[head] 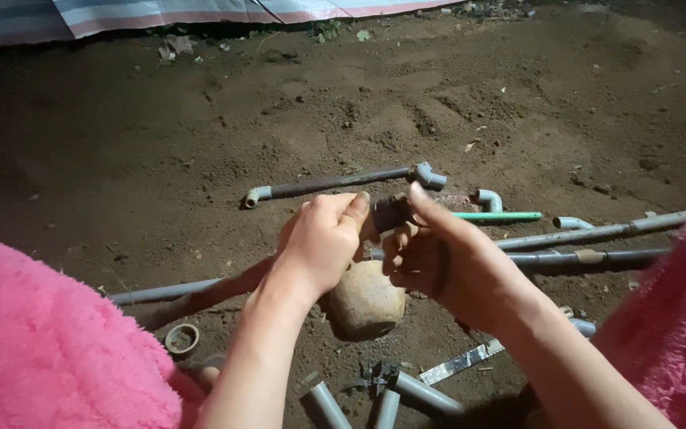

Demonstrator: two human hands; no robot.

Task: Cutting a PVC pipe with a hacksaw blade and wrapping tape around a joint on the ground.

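My left hand [321,238] and my right hand [442,258] meet over bare soil, both gripping a short dark grey pipe fitting [391,211] between them. The left thumb presses against the fitting's left end; the right forefinger lies along its top. A long grey pipe [200,292] appears to run from under my left hand down to the left. Beneath the hands lies a round brownish stone or shell [365,300].
A grey pipe with elbow fittings [335,182] lies beyond the hands. A green rod [498,215], long grey pipes [597,233], short pipe offcuts [422,392], a small ring [182,338] and a metal strip [462,363] lie on the dirt. Pink fleece sleeves [49,349] flank both sides.
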